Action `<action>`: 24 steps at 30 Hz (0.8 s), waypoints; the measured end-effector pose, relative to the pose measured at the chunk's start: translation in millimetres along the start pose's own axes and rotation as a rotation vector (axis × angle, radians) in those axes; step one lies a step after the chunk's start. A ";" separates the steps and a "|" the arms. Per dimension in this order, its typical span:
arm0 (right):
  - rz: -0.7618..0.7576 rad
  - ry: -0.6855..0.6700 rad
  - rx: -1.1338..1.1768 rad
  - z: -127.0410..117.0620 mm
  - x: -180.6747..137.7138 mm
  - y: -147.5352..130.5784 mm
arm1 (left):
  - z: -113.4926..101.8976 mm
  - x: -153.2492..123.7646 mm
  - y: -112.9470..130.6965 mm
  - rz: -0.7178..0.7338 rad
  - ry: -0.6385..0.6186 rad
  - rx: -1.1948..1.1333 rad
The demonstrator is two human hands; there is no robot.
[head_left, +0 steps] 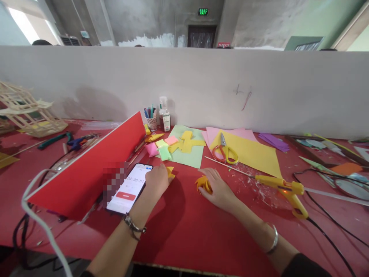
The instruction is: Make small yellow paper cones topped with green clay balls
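My left hand (157, 179) is closed beside the phone, and a folded yellow paper piece (171, 172) sticks out past its fingers, whose tips are hidden. Curled around a rolled yellow paper piece (203, 184) is my right hand (217, 189), resting low over the red table. The phone (129, 188) lies face up by my left wrist and shows a timer. Beyond the hands, yellow paper strips (188, 143) rest on a light green sheet (196, 158), next to small pink, yellow and green packets (164, 152).
A yellow glue gun (288, 188) with a cord lies at right, amid glue strings. Scissors (226, 152) sit on a yellow sheet (253, 154). A red board (100, 165) stands at left, near a stick model (31, 111). A pen cup (151, 122) stands before the white partition (184, 84).
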State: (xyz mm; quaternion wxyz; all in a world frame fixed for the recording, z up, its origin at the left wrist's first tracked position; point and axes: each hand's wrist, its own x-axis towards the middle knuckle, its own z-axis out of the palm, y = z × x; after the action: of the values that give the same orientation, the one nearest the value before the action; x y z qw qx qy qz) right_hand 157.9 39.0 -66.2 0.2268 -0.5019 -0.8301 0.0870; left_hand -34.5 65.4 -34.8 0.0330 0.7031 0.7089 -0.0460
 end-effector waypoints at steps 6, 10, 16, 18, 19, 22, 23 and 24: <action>0.248 -0.018 -0.034 -0.6 2.1 -3.8 | 2.8 -7.4 4.8 0.031 0.065 0.022; 0.283 -0.017 -0.030 1.7 3.0 -1.3 | 4.6 -6.9 7.5 0.053 0.121 0.022; 0.248 0.048 0.031 5.3 2.8 6.1 | -3.1 -4.5 6.8 0.075 0.123 0.020; 0.239 0.089 0.042 7.2 2.3 8.7 | -6.6 -4.5 8.1 0.114 0.135 0.025; 0.236 0.107 0.043 8.3 2.0 9.8 | -8.0 -4.4 9.4 0.136 0.154 0.024; 0.210 0.163 0.027 10.4 1.7 11.6 | -10.1 -3.5 15.1 0.227 0.216 0.004; 0.196 0.184 0.013 10.5 1.7 11.5 | -10.1 -3.0 17.0 0.260 0.237 -0.002; 0.182 0.205 -0.004 10.1 1.8 11.2 | -9.7 -2.5 18.7 0.284 0.260 -0.006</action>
State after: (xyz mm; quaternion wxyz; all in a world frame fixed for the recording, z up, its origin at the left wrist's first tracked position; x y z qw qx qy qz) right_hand 161.4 46.8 -78.7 0.3007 -0.5817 -0.7539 0.0537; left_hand -15.6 64.2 -25.3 -0.0506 0.7959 0.6010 0.0527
